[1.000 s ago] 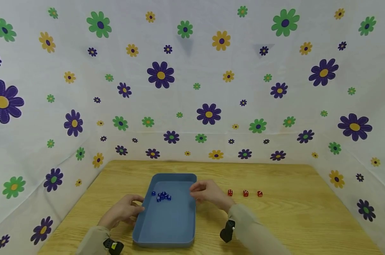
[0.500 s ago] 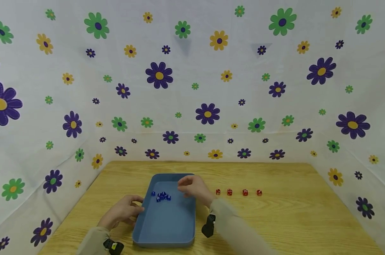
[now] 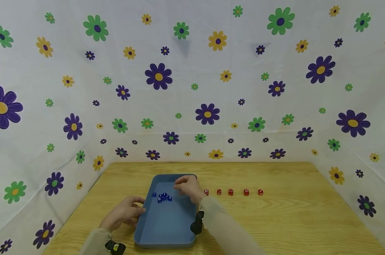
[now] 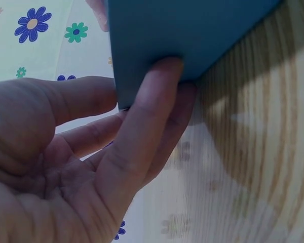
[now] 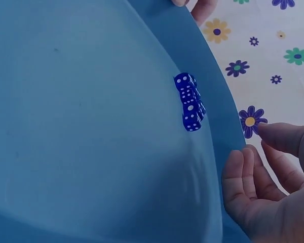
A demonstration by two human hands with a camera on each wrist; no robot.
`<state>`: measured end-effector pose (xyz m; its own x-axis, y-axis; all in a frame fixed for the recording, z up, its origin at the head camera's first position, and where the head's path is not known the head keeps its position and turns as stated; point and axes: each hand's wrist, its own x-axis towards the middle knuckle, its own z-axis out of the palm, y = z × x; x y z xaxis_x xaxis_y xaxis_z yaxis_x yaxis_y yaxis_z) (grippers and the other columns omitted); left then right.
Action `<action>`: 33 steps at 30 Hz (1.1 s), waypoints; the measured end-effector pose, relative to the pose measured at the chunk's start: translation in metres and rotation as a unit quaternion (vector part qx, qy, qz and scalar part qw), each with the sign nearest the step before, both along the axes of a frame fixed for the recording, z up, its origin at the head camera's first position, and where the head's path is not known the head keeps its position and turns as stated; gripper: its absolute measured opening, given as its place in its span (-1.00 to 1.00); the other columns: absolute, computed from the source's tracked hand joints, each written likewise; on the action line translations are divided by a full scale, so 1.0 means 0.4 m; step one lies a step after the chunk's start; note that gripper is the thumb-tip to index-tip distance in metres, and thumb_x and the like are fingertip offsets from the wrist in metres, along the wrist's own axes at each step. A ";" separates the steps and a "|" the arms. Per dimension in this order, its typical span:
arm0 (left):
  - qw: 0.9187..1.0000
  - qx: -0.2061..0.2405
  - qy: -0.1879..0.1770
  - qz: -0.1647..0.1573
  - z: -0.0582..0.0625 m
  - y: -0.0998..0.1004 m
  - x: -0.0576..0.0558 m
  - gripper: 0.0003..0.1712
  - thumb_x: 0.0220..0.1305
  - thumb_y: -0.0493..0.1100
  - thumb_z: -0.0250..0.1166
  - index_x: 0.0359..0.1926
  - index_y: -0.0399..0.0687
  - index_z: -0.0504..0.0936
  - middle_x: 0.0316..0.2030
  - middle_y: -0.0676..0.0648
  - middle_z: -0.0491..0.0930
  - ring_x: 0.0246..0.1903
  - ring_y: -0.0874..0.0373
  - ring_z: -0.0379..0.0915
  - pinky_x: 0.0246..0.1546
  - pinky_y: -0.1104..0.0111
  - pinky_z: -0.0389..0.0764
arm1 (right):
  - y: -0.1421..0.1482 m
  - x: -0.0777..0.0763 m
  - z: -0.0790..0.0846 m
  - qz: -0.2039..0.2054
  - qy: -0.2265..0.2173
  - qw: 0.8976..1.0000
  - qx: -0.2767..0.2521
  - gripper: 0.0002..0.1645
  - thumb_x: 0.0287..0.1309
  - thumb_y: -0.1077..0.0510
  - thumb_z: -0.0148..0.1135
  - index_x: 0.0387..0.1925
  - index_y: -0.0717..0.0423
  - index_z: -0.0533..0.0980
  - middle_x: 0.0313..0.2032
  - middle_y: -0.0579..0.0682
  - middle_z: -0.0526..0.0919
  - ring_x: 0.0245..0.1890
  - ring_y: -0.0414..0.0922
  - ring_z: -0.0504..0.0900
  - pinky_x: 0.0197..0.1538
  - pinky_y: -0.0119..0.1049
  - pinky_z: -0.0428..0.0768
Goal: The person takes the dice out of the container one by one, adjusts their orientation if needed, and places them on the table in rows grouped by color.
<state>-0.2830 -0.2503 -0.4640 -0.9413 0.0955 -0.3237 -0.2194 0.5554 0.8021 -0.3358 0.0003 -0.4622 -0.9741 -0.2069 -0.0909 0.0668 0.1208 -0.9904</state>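
My left hand (image 3: 123, 213) holds the left wall of a shallow blue tray (image 3: 168, 226), thumb at the rim and fingers against the outside in the left wrist view. Inside the tray, a cluster of blue dice (image 3: 164, 197) lies toward the far left, one blue die (image 3: 154, 194) slightly apart. Above the tray's far right part hovers my right hand (image 3: 190, 188), fingers loosely bent. In the right wrist view, nothing shows between its thumb and fingertips. Just right of this hand, a red die (image 3: 206, 192) sits on the table, first of a row.
Several red dice, among them a middle die (image 3: 231, 192) and the far-right die (image 3: 260, 192), stand spaced in a line on the wooden table (image 3: 284, 216). A white flowered cloth (image 3: 186, 99) encloses the table's back and sides.
My right hand has moved left from the tray's right rim to above its inside. Two more red dice, earlier behind the hand and wrist, now show. My left hand stays put.
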 end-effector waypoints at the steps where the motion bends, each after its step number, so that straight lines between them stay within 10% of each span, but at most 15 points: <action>1: 1.000 0.000 -0.001 0.002 0.001 0.000 0.001 -0.58 0.33 -0.36 0.18 0.21 -0.32 0.46 -0.21 -0.21 0.65 -0.32 0.02 0.65 -0.48 0.15 0.71 | -0.004 -0.001 0.000 -0.001 -0.003 1.000 0.001 -0.71 0.19 0.29 0.31 -0.06 0.35 0.58 -0.18 0.09 0.67 -0.09 0.16 0.66 -0.08 -0.07 0.69; 11: 1.000 0.001 0.001 -0.003 0.004 -0.002 0.007 -0.58 0.34 -0.36 0.17 0.20 -0.32 0.46 -0.22 -0.22 0.64 -0.33 0.02 0.64 -0.49 0.15 0.71 | -0.052 0.000 -0.037 -0.011 0.022 0.996 0.081 -0.70 -0.04 0.44 0.35 -0.17 0.31 0.64 -0.35 0.04 0.68 -0.50 -0.17 0.54 -0.41 -0.27 0.61; 33: 1.000 0.008 0.002 -0.005 0.006 -0.002 0.005 -0.56 0.33 -0.37 0.19 0.22 -0.36 0.44 -0.20 -0.24 0.64 -0.32 0.02 0.65 -0.50 0.15 0.70 | -0.068 0.020 -0.053 -0.004 0.056 0.992 0.115 -0.47 -0.22 0.51 0.49 -0.08 0.29 0.62 -0.33 0.11 0.75 -0.35 -0.10 0.67 -0.25 -0.20 0.71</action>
